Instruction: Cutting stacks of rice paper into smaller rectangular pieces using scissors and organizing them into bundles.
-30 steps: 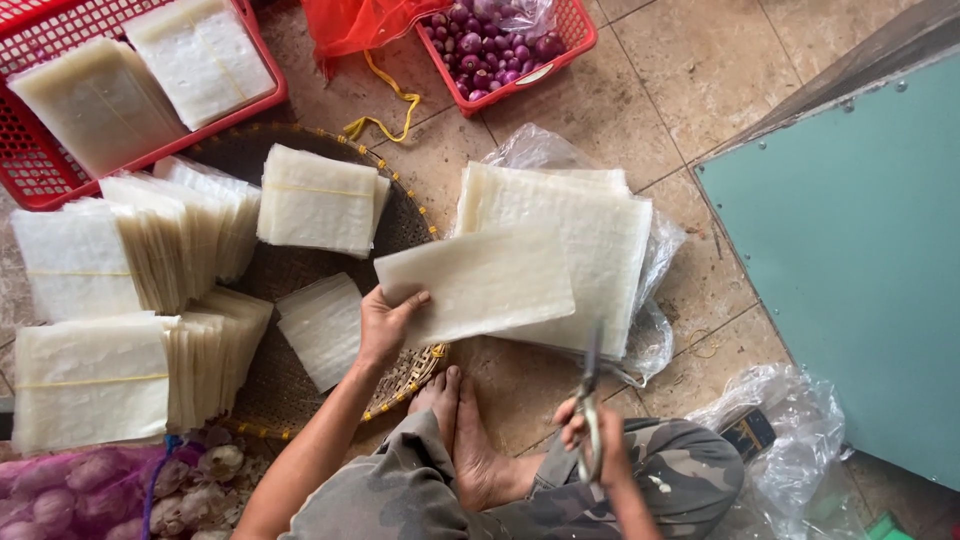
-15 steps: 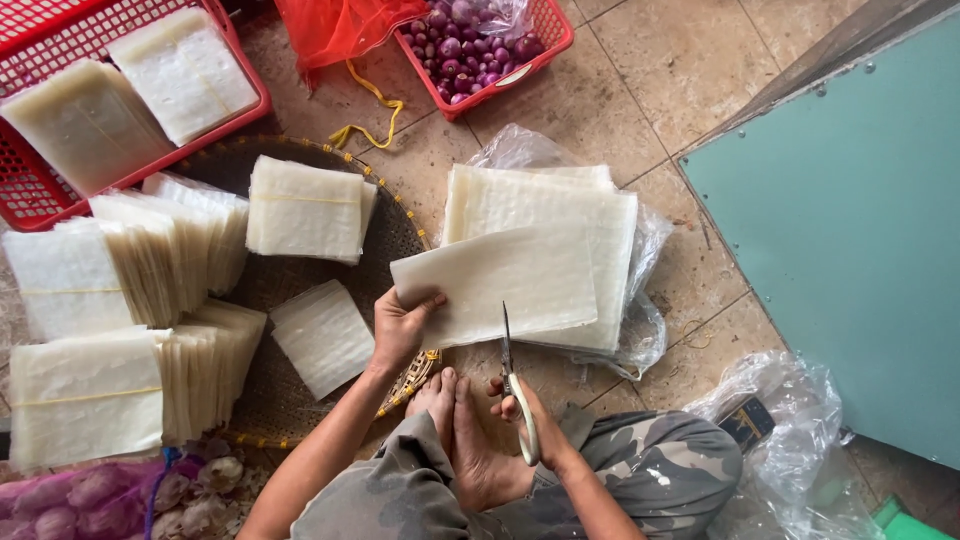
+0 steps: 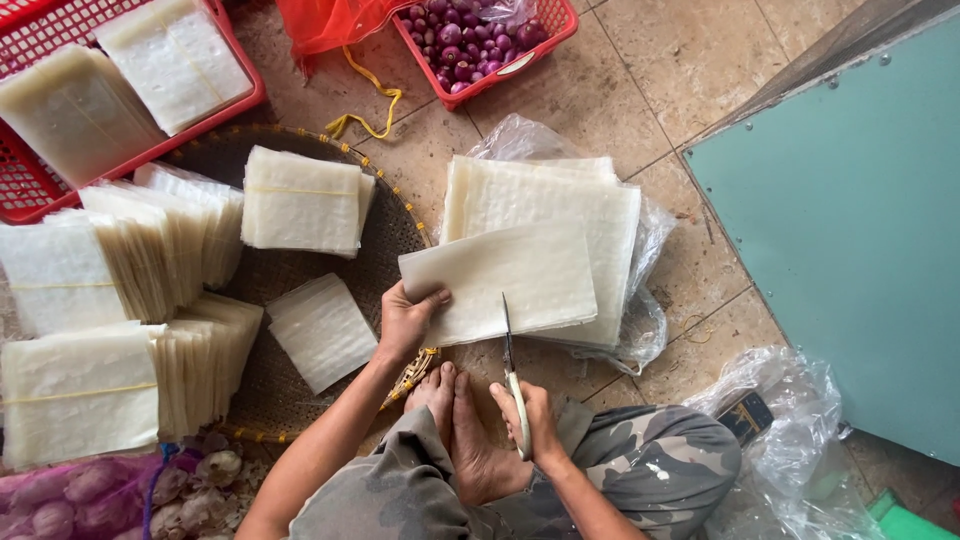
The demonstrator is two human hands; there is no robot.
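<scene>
Two red baskets (image 3: 30, 190) sit along the top edge, one holding two stacks of pale sheets, the other (image 3: 500, 70) purple onions. The left hand (image 3: 405, 320) pinches a thin stack of sheets (image 3: 500, 280) lifted over a larger pile (image 3: 560, 210) lying on clear plastic. The right hand (image 3: 530, 425) is closed round scissors (image 3: 510, 370), whose blades seem to meet the stack's lower edge.

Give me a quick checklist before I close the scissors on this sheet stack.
1. Left hand gripping the sheet stack at its left end: ok.
2. Right hand holding the scissors: ok.
3. Blade tip at the stack's near edge: ok.
4. Left fingers away from the blade line: ok.
5. Bare feet below the blades, close by: not ok.
6. How far the blades are open: cannot tell.
</scene>
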